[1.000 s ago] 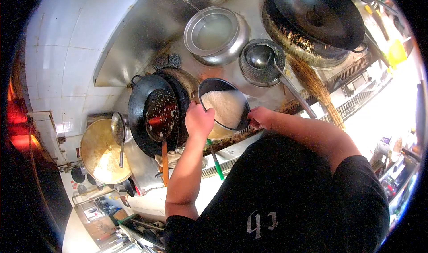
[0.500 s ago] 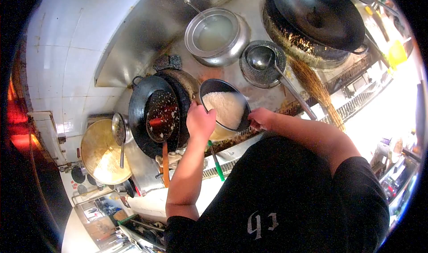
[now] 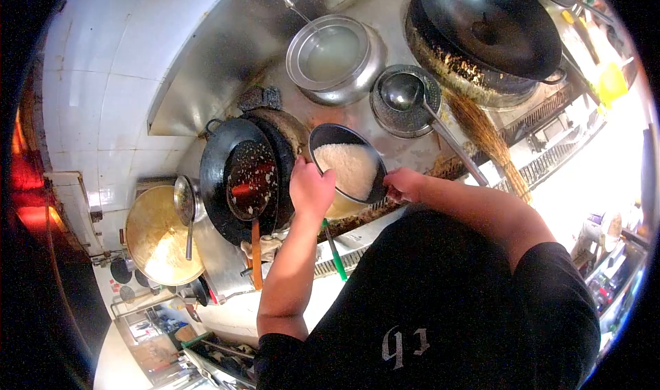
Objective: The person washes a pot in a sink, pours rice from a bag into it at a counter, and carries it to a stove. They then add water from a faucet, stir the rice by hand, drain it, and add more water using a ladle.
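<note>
Between my two hands is a dark round pot [image 3: 369, 196] with pale rice-like grains [image 3: 349, 168] inside, tilted so its mouth faces up toward me. My left hand [image 3: 311, 186] grips its near left rim. On the opposite side my right hand [image 3: 404, 184] is closed on the right edge of the pot. Just left of my left hand sits a black wok [image 3: 218, 160] on a burner, and a skimmer [image 3: 250, 184] with a wooden handle and white bits on it lies across the wok.
A metal pot of cloudy liquid [image 3: 335, 54] stands at the back. A ladle [image 3: 402, 91] rests on a round strainer [image 3: 392, 122], beside a bamboo brush [image 3: 485, 134]. A large wok [image 3: 495, 29] occupies the back right. A wide yellowish pan [image 3: 155, 242] is at left.
The pot and both hands stay almost in place. The grains, blurred at the right before, now look sharp. The whole view has shifted very slightly.
</note>
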A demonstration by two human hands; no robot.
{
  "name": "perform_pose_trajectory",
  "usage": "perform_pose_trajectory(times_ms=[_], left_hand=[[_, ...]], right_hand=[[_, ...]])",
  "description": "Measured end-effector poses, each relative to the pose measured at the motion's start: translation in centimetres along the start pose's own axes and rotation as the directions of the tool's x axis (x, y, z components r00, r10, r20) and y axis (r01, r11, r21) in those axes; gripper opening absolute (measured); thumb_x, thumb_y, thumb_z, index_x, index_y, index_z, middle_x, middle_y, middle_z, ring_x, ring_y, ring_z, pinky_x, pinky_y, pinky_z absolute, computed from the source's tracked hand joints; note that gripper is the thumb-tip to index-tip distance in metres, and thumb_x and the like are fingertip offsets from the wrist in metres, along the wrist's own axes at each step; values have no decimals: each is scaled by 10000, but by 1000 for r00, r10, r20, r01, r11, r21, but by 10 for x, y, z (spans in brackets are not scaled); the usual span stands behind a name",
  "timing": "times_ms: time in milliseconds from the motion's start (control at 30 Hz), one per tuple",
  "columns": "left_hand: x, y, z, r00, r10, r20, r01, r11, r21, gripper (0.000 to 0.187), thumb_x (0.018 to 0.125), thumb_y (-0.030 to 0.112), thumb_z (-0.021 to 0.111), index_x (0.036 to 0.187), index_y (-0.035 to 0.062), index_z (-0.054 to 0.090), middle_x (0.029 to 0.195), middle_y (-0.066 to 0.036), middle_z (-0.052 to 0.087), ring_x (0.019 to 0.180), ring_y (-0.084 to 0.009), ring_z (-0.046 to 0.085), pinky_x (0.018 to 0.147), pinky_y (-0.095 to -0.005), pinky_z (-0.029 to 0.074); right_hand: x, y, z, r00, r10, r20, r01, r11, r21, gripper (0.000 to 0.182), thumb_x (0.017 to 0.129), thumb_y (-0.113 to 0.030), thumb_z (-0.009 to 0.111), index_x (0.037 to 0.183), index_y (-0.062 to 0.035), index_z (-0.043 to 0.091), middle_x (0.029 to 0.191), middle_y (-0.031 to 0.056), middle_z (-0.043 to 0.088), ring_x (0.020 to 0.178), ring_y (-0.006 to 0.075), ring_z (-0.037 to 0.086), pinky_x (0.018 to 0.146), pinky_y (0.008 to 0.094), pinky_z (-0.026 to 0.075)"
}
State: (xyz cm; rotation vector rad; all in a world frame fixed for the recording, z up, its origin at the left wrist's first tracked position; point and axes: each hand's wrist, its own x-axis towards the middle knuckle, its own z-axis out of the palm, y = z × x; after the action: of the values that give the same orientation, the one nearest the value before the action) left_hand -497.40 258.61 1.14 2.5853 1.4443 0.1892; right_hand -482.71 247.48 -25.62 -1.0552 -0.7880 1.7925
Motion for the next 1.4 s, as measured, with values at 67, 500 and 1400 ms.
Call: perform_pose_trajectory(times_ms=[67,500,1400], left_hand=[[-1,-3,3,999,25,-28,-24,999,30,320,707,236,591,864,-36,656,1039,-290,574,980,-422,551,899,-430,437],[-6,6,-9,999,-37,31,38,999,-30,303,707,221,580,885,-9,666,1100,-262,570,1007,-396,550,886,-426,438],[-141,-26,49,786,-345,512,488,-162,-858,123,703,56,629,823,28,629,739,-34,614,584,-128,510,482,-262,382]], right_hand=[[1,1,0,999,-46,4,46,999,-29,101,836,-77,525,768,-8,552,592,86,497,446,189,462,397,324,347],[1,13,-5,972,-234,8,223,916,-335,107,827,-97,553,799,-5,598,616,96,558,458,184,500,407,314,385],[-191,-211,136,646,-548,-531,2,697,-717,187,709,-77,596,864,20,554,710,140,599,645,194,573,603,315,456]])
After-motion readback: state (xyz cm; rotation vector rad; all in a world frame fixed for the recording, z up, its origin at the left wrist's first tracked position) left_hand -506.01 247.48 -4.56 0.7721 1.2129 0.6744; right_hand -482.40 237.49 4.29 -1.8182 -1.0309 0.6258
